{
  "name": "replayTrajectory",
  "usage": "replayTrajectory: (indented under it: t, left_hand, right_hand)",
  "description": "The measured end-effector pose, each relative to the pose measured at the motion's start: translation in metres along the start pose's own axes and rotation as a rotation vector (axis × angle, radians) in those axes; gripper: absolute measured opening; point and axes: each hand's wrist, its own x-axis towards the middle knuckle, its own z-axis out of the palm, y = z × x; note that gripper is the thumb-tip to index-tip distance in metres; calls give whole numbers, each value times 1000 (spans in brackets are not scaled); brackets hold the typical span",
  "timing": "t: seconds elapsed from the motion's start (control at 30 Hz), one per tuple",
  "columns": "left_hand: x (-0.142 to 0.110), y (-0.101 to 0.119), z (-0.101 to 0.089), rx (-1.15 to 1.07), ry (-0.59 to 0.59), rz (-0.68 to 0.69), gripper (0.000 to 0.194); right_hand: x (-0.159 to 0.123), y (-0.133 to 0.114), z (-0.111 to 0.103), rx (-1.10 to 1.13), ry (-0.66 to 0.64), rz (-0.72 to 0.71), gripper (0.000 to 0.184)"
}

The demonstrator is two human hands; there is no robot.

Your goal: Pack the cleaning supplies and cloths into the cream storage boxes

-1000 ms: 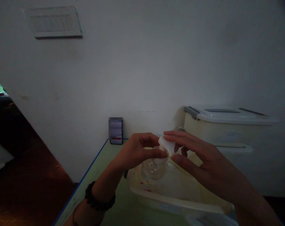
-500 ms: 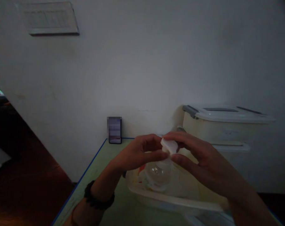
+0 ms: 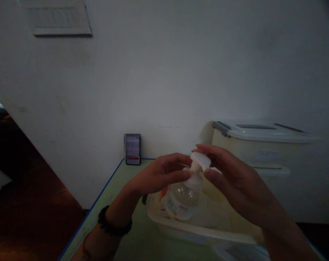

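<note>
A clear pump bottle (image 3: 182,203) with a white pump head (image 3: 201,161) stands slightly tilted in a pale plastic tray (image 3: 197,232). Printing and a small orange mark show low on its side. My left hand (image 3: 161,175), dark beaded bracelet at the wrist, curls its thumb and fingers round the bottle's neck. From the other side my right hand (image 3: 232,177) holds the pump head between the thumb in front and the fingers behind and above. Some of the fingertips are hidden behind the pump.
A lidded storage bin (image 3: 264,145) stands behind on the right. A phone (image 3: 133,149) leans on the wall at the back of the green table (image 3: 110,203). Something red (image 3: 163,194) lies in the tray, left of the bottle. A panel (image 3: 59,18) hangs on the wall.
The pump head has moved up and to the right, and more of its white neck shows. My right fingers have risen with it. My left hand has barely moved.
</note>
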Motion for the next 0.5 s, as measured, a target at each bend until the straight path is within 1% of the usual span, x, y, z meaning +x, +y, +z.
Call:
replayTrajectory:
  t: [0.1, 0.17, 0.27, 0.33, 0.4, 0.43, 0.5]
  left_hand:
    - [-1, 1, -3, -24, 7, 27, 22]
    - [-2, 1, -7, -8, -18, 24, 33]
    - [-6, -2, -15, 48, -115, -26, 56]
    - [-8, -5, -18, 51, -173, -65, 67]
    - [-9, -7, -19, 40, -187, -101, 71]
    - [-9, -8, -18, 35, -176, -119, 69]
    - [-9, -8, -17, 25, -148, -150, 65]
  right_hand:
    - [0, -2, -1, 43, 89, 18, 38]
    - [-1, -6, -3, 52, 156, 23, 36]
    - [-3, -11, -6, 82, 257, 31, 35]
    - [-3, -11, -8, 125, 306, 57, 36]
    - [-3, -6, -8, 201, 310, 83, 36]
    - [-3, -2, -9, 254, 281, 84, 37]
    - [-1, 6, -10, 366, 151, 90, 46]
